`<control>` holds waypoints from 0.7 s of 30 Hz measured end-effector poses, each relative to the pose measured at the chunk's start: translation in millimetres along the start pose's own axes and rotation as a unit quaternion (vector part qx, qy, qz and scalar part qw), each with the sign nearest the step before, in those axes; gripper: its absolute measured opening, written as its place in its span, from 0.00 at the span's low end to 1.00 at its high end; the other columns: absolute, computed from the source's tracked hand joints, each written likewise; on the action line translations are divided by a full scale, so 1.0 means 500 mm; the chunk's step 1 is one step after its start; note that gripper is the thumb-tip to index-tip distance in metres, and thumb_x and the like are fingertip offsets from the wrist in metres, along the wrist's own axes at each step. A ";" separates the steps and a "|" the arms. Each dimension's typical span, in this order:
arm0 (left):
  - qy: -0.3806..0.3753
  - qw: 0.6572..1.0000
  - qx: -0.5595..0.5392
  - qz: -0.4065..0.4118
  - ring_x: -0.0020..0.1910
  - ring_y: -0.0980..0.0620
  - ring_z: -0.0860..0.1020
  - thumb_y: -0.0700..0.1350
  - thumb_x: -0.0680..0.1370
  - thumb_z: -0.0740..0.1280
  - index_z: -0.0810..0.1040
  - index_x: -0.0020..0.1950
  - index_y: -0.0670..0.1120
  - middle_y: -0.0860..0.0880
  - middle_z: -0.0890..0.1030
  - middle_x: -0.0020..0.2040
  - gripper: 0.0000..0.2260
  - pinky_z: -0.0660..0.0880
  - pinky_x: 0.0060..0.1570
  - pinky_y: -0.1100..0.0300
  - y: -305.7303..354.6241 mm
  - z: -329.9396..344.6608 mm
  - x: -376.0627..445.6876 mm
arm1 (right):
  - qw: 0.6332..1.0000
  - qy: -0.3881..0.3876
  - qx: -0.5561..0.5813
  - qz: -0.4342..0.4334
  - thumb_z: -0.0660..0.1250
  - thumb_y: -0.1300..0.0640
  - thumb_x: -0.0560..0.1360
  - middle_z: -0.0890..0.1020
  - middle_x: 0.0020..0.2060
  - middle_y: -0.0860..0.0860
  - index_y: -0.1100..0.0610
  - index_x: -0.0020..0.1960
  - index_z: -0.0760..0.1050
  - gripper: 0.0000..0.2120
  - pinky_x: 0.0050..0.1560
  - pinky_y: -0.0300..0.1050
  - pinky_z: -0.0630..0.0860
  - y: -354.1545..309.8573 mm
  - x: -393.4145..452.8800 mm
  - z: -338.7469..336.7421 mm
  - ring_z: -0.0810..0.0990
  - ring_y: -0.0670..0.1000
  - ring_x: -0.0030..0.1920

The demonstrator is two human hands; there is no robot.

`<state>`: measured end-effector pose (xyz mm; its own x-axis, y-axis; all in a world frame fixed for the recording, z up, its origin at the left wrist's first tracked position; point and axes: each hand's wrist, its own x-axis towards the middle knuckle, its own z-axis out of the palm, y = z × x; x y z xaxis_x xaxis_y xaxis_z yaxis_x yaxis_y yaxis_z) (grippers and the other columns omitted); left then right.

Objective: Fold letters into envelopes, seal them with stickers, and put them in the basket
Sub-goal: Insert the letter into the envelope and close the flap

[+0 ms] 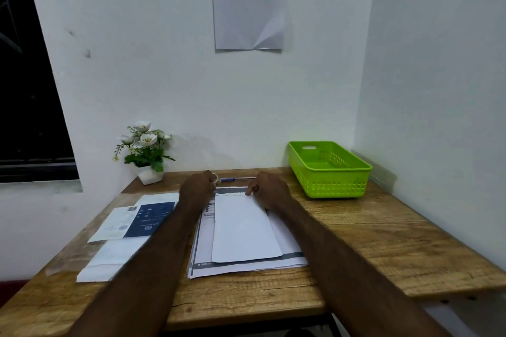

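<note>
Spanning a white-walled corner, wooden table (356, 241)

The white printed sheet taped on the wall (248, 3) is cut by the top edge, its text too small to read. The left forearm hides part of the blue-and-white envelope (149, 220).

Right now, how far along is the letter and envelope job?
Early. Nothing looks finished: the green basket appears empty. In hand: the left hand and right hand rest at the far edge of a folded white sheet atop the letter stack. Left: the envelopes lie unfilled at left; inserting, sealing with stickers, and basketing remain.
</note>
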<state>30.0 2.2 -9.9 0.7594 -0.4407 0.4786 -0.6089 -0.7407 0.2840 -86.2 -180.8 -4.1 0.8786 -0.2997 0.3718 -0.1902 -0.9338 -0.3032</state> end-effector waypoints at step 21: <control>0.020 0.920 -0.391 0.020 0.37 0.62 0.79 0.50 0.76 0.75 0.88 0.45 0.49 0.53 0.86 0.44 0.05 0.75 0.42 0.53 0.053 -0.058 -0.006 | 1.000 0.018 -0.017 -0.010 0.63 0.55 0.75 0.84 0.56 0.49 0.47 0.52 0.85 0.13 0.53 0.45 0.76 -0.009 -0.006 0.001 0.81 0.53 0.59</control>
<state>4.9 -1.4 20.4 0.7328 -0.4298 0.5276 -0.6271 -0.1257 0.7687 -87.7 -175.8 -4.4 0.8661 -0.2879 0.4087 -0.1890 -0.9454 -0.2654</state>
